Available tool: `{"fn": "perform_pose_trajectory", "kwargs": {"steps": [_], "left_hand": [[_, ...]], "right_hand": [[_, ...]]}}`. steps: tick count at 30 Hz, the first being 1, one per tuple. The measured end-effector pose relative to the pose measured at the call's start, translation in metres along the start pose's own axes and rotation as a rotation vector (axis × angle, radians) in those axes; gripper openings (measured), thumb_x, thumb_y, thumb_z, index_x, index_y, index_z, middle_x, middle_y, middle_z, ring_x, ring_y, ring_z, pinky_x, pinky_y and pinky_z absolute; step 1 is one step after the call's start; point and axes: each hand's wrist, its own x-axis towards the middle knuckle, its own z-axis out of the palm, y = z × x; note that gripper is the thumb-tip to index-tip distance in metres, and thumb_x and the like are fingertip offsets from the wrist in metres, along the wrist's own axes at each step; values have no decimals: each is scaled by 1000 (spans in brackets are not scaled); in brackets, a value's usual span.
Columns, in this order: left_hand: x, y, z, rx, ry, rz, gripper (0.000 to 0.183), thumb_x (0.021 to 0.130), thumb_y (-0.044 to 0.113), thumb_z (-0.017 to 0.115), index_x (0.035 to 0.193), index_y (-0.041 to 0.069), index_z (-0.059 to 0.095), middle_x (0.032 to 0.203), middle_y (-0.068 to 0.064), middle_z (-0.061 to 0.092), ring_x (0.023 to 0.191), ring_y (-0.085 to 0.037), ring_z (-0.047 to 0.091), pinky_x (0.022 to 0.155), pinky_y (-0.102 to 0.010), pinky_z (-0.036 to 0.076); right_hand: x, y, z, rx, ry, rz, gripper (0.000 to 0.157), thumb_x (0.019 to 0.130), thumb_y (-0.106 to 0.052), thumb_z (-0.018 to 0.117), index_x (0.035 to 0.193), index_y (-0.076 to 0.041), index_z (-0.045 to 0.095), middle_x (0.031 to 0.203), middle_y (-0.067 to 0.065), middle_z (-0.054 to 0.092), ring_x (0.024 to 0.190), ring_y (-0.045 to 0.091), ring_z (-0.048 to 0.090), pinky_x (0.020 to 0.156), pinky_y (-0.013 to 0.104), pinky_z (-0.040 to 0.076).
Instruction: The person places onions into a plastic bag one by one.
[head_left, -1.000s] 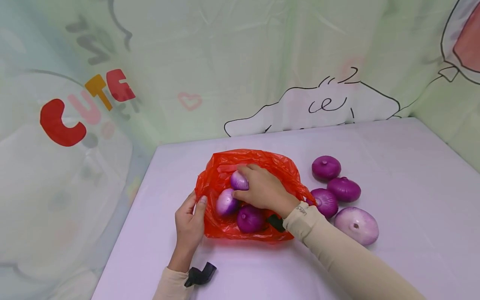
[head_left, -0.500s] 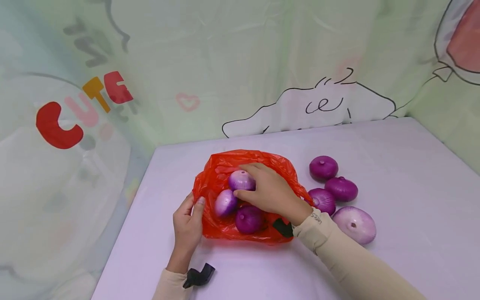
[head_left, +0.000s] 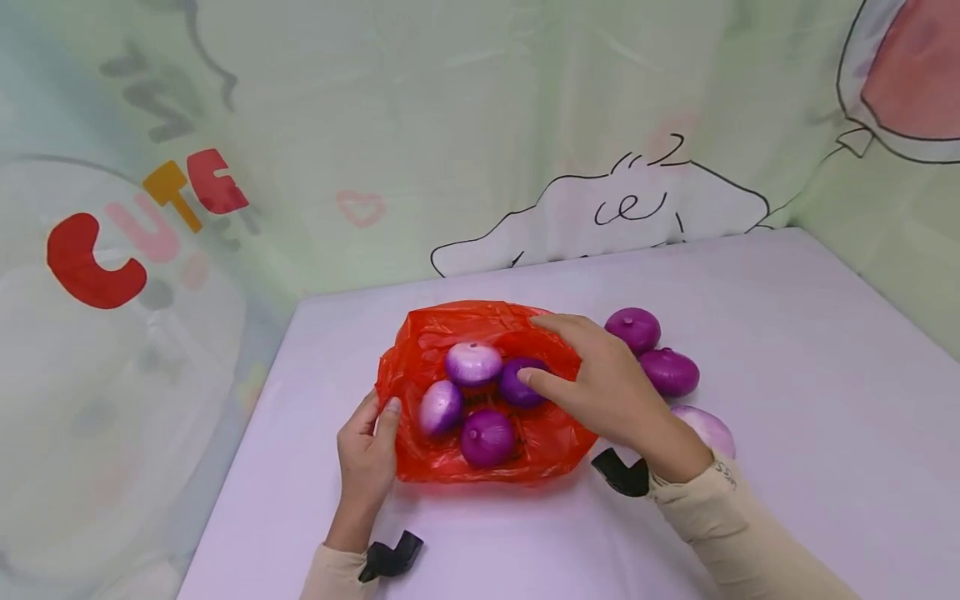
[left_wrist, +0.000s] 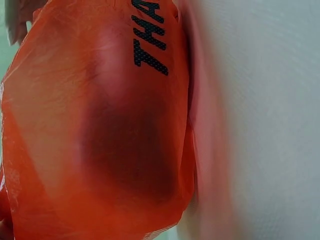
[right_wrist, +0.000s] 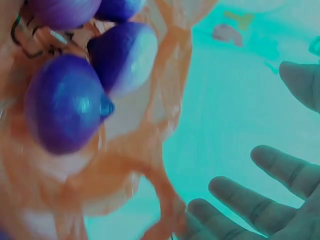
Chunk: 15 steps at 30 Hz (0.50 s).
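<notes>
My left hand [head_left: 366, 457] grips the left rim of a red plastic bag [head_left: 457, 321], thumb in front. Inside its wide mouth lie several red onions: a pale-topped onion [head_left: 474, 363], another pale onion [head_left: 440, 409], a deep purple onion [head_left: 487, 438] and a darker onion [head_left: 517, 383] partly behind my right thumb. Over the bag's right side my right hand [head_left: 615, 387] is spread with nothing in it. The right wrist view shows its fingers [right_wrist: 257, 205] straight and apart, beside the bagged onions. Through the bag wall [left_wrist: 65, 100], the left wrist view shows dark round shapes.
Right of the bag, a purple onion [head_left: 633, 328], a second purple onion [head_left: 671, 372] and a pale onion [head_left: 707, 428], partly behind the right arm, rest on the white table [head_left: 810, 367]. A printed curtain [head_left: 465, 125] hangs behind the table.
My right hand has let go of the pale-topped onion in the bag and drawn back to the right, uncovering the darker onion. My left hand keeps its hold on the bag.
</notes>
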Motion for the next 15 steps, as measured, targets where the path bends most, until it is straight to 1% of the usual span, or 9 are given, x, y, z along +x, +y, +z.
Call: {"fn": "perform_pose_trajectory", "kwargs": {"steps": [2, 7, 12, 15], "left_hand": [[0, 0, -1, 2, 1, -4, 32, 107, 10, 58, 136, 2, 68, 141, -8, 66, 126, -25, 64, 91, -22, 58], [-1, 0, -1, 4, 7, -5, 32, 107, 10, 58, 136, 3, 68, 140, -7, 66, 124, -21, 65, 90, -23, 58], [-1, 1, -1, -2, -4, -4, 33, 107, 11, 58, 138, 4, 67, 141, -7, 66, 124, -23, 65, 90, -25, 59], [-2, 1, 0, -1, -8, -2, 33, 107, 12, 58, 138, 4, 67, 141, -7, 66, 124, -22, 66, 90, -25, 59]], "right_hand": [[-8, 3, -8, 1, 27, 16, 68, 92, -34, 79, 150, -9, 54, 151, 11, 56, 143, 35, 47, 111, 64, 44], [-29, 17, -25, -6, 94, 65, 68, 91, -34, 81, 149, -9, 55, 148, 16, 57, 138, 39, 50, 105, 69, 47], [-49, 42, -34, -43, 170, 88, 65, 90, -30, 82, 146, -7, 58, 144, 21, 58, 134, 45, 51, 103, 73, 45], [-62, 58, -37, -84, 194, 117, 64, 90, -28, 82, 145, -5, 59, 145, 23, 57, 133, 47, 51, 102, 75, 43]]}}
